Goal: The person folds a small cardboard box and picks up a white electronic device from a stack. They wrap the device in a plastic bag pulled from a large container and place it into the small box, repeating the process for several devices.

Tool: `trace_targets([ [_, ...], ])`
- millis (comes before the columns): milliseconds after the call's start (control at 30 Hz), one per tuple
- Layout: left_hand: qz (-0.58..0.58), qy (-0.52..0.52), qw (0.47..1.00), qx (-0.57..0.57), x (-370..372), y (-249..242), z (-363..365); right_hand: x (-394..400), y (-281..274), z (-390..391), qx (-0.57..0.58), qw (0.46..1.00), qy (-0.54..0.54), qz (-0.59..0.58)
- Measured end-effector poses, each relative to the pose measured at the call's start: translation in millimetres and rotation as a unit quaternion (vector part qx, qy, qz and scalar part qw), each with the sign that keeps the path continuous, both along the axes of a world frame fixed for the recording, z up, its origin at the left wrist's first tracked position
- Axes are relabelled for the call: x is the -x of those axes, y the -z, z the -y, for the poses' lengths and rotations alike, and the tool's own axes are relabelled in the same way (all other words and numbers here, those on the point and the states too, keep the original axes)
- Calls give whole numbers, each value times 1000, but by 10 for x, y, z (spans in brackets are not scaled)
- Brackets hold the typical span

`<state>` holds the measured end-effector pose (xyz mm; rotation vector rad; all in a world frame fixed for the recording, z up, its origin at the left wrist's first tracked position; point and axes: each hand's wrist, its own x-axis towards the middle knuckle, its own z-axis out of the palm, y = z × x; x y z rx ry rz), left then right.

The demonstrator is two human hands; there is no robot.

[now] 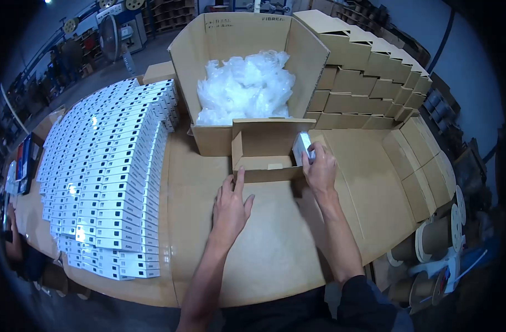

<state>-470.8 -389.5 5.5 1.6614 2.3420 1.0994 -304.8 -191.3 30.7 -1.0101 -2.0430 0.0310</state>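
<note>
A small open cardboard box (pixel 269 176) lies on the brown table in front of me. At its right end my right hand (pixel 321 170) is closed around a small white box (pixel 299 148), which is tilted and partly inside the cardboard box. The fingers hide part of the white box. My left hand (pixel 231 210) is at the cardboard box's front left corner, fingers stretched out, the index fingertip touching its front wall. Nothing is held in that hand.
Many small white boxes (pixel 120 188) are stacked at left. Behind the cardboard box stands a large carton (pixel 314 61) filled with clear plastic packaging (pixel 247 86). Brown boxes (pixel 352 77) are piled at back right, others (pixel 424 160) at right. Spools (pixel 438 238) stand beyond the table's right edge.
</note>
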Motion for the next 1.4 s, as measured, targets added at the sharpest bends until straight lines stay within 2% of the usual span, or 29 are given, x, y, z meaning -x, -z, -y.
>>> trace_targets([
  [100,-13,-7,1000,19,14,7,13,4,59,-21,1,1000,2,-11],
  [300,-22,-6,1000,18,33,51,0,41,183,5,50,996,46,56],
  [400,-9,-13,1000,26,9,34,-2,52,205,69,67,995,63,43],
  [433,-40,-18,999,7,1,56,-5,32,219,89,103,992,69,37],
  [533,-36,-14,999,-10,-97,-70,132,-47,315,181,53,998,34,19],
  [600,-24,-13,999,-19,-206,-191,367,-139,382,212,55,997,14,56],
  [667,-19,-12,998,-58,-332,-352,751,-54,194,510,-4,997,47,56],
  [767,-43,-44,991,-121,-417,-556,1456,184,-72,942,32,995,-95,-12],
  [800,-63,-73,987,-130,-389,-579,1671,286,-168,1101,55,983,-177,-6],
  [933,-145,-172,960,-165,-87,-607,2515,745,-368,1911,124,882,-454,-7],
  [1000,-187,-211,948,-150,185,-627,2748,968,-577,2271,109,849,-514,58],
  [1100,-246,-222,940,-86,488,-785,2885,1346,-704,2603,42,817,-570,81],
  [1267,-270,-210,940,-3,708,-720,2930,1696,-746,2791,11,811,-571,130],
  [1400,-272,-205,939,-48,753,-593,2950,1732,-694,2784,-10,811,-566,151],
])
